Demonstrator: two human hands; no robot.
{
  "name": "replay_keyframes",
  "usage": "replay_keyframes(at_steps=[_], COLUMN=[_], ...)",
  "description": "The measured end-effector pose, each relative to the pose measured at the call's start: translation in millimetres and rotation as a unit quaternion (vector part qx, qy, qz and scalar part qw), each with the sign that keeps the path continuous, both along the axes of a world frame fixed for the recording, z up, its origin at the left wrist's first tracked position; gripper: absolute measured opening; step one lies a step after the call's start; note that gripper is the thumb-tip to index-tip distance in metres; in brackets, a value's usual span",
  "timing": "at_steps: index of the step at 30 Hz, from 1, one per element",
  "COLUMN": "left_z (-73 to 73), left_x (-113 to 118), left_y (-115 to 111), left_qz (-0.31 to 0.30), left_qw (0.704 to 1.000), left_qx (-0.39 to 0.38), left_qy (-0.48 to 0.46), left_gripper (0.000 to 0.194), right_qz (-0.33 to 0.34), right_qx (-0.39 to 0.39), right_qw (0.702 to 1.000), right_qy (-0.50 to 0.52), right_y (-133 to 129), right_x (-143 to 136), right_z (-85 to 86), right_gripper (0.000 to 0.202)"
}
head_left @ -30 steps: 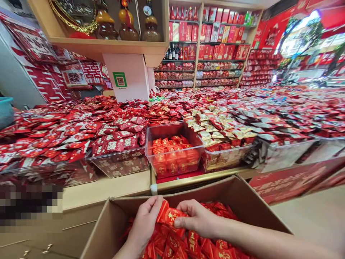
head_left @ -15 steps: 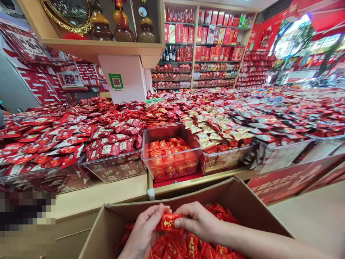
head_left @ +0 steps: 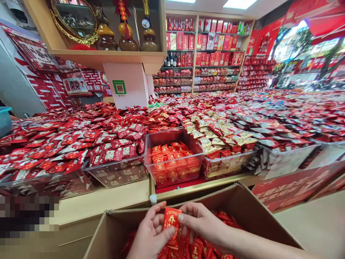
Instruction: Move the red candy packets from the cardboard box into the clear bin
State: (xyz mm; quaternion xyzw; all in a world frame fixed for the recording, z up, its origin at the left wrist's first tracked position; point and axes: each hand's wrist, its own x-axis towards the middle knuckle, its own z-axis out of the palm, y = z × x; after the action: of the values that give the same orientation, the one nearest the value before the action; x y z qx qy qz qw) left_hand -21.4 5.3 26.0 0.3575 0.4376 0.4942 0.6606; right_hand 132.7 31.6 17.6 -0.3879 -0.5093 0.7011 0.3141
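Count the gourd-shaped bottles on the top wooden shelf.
3, side by side: left gourd, middle gourd behind a red tassel, right gourd. The shelf's frame may hide more.

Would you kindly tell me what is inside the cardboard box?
The cardboard box holds loose red packets; both hands hold one above them. Its bottom is covered.

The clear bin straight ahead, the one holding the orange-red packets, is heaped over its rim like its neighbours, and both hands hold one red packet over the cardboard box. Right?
Not quite. The head view shows the clear bin only partly filled, its packets below the rim. The rest holds: left hand and right hand hold one red packet over the cardboard box.
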Motion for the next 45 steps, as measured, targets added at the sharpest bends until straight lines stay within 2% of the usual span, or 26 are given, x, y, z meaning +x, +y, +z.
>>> replay_keyframes(at_steps=[3, 7, 12, 17, 22, 26, 30, 33, 35, 37, 40, 42, 45], left_z=[1.8, 3.9, 6.5, 5.3, -2.9, -6.5, -0.6, 9.5, 15.2, 17.2, 11.3, 3.7, -7.1], left_x=[1, -1, -3, 1, 6, 6, 4, 3, 1, 0, -2, -1, -1], left_y=[-2, -3, -2, -4, -7, -7, -7, -9, -9, -9, -8, -7, -5], left_qz=[-0.021, -0.108, -0.132, -0.091, -0.031, -0.026, -0.028, -0.008, 0.013, 0.027, 0.029, 0.022, 0.006], left_qw=[0.999, 0.994, 0.991, 0.995, 0.999, 0.999, 0.999, 0.999, 1.000, 0.997, 0.992, 0.990, 0.987], left_qx=[0.011, -0.007, 0.005, 0.027, 0.010, 0.023, 0.027, 0.028, 0.025, 0.033, 0.055, 0.058, 0.070], left_qy=[0.021, -0.019, -0.020, -0.009, -0.014, -0.026, -0.029, -0.022, 0.010, 0.057, 0.109, 0.127, 0.145], left_gripper=[0.059, 0.049, 0.038, 0.038, 0.052, 0.058, 0.062, 0.062, 0.056, 0.050, 0.045, 0.044, 0.042], right_qz=[-0.024, -0.059, -0.066, -0.051, -0.073, -0.050, -0.030, -0.010, -0.014, -0.053, -0.130, -0.119, -0.049], right_qx=[-0.025, -0.029, -0.021, -0.009, 0.043, 0.040, 0.060, 0.111, 0.183, 0.273, 0.374, 0.387, 0.366], right_qw=[0.999, 0.994, 0.993, 0.992, 0.991, 0.993, 0.995, 0.993, 0.983, 0.960, 0.917, 0.912, 0.914], right_qy=[0.036, 0.083, 0.099, 0.114, 0.101, 0.096, 0.069, 0.031, -0.004, -0.034, -0.042, -0.069, -0.166], right_y=[0, 3, 4, 3, 4, 2, 0, 4, 12, 29, 70, 101, 139], right_x=[0, 3, 3, 1, 1, -1, -3, 0, 3, 5, 2, -5, -21], right_z=[-0.5, 3.4, 6.7, 6.5, 8.3, 6.4, 7.4, 24.9, 48.9, 79.1, 118.9, 132.2, 131.3], right_gripper=[0.029, 0.027, 0.024, 0.027, 0.024, 0.030, 0.024, 0.023, 0.023, 0.022, 0.019, 0.016, 0.012])
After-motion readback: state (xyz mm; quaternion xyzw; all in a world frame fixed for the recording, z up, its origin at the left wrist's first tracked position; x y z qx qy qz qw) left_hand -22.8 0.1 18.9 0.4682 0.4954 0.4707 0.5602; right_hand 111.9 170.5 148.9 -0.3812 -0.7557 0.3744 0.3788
